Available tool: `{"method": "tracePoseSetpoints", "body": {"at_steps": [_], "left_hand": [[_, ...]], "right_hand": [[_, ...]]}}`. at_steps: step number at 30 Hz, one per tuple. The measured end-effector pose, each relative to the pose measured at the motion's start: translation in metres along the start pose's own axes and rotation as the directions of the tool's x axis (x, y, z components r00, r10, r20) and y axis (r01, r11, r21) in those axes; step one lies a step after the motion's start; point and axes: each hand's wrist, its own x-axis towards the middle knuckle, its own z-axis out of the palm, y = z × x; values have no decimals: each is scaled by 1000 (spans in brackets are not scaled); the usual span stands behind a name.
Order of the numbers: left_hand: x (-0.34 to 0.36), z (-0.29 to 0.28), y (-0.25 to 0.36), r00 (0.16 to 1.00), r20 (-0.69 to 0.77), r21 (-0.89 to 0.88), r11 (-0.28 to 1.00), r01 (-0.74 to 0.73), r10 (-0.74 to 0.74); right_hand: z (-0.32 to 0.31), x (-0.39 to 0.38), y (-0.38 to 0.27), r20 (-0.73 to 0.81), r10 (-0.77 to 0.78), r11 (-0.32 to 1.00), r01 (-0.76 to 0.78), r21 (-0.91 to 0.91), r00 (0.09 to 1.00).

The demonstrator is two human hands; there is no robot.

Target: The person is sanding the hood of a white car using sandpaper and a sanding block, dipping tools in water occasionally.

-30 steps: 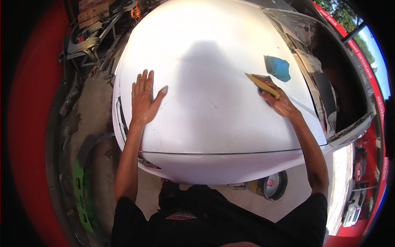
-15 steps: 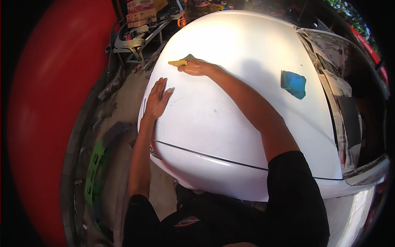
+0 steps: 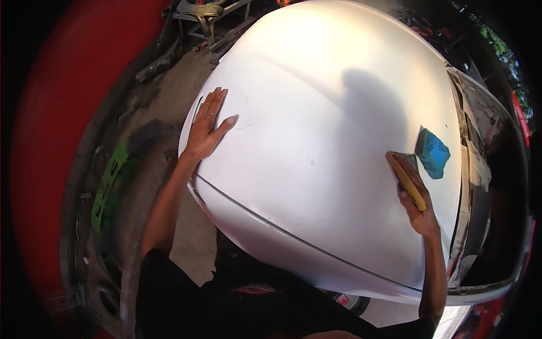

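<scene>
At three o'clock on the white car hood (image 3: 282, 141): right hand (image 3: 418, 198), closed about one yellow block (image 3: 406, 181), which is pinched between the thumb and the fingers. One dark sheet (image 3: 411, 161), seen at the block's upper end, partly covered by the fingers. Whether the block's underside is pressed to the hood cannot be told.

At ten o'clock: left hand (image 3: 209, 125), empty, laid palm down near the hood's edge; fingers held nearly together, thumb spread apart.

Surroundings: one crumpled blue sheet (image 3: 433, 152), lain on the hood just beside the right hand, toward one o'clock from it. Newspaper (image 3: 467, 175), placed along the hood's edge at three o'clock. One green car part (image 3: 107, 186), at nine o'clock, on the floor side.

Changes from half a second earlier: block and right hand, then held just beyond the left hand, have been carried across to three o'clock; blue sheet left on the hood.
</scene>
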Motion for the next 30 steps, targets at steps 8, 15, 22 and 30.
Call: {"method": "tracePoseSetpoints", "body": {"at_steps": [8, 15, 22, 30], "left_hand": [[4, 3, 9, 998, 69, 99, 995, 4, -11], [-2, -3, 12, 996, 82, 114, 993, 11, -21], [-8, 5, 13, 1000, 22, 77, 997, 2, -4], [3, -1, -4, 999, -37, -4, 1000, 26, -26]], "right_hand": [[107, 343, -20, 277, -345, 931, 364, -20, 897], [254, 557, -80, 428, -10, 686, 318, -655, 904], [243, 497, -84, 450, -82, 621, 399, -675, 889], [121, 229, -42, 190, -328, 855, 376, -356, 925]]}}
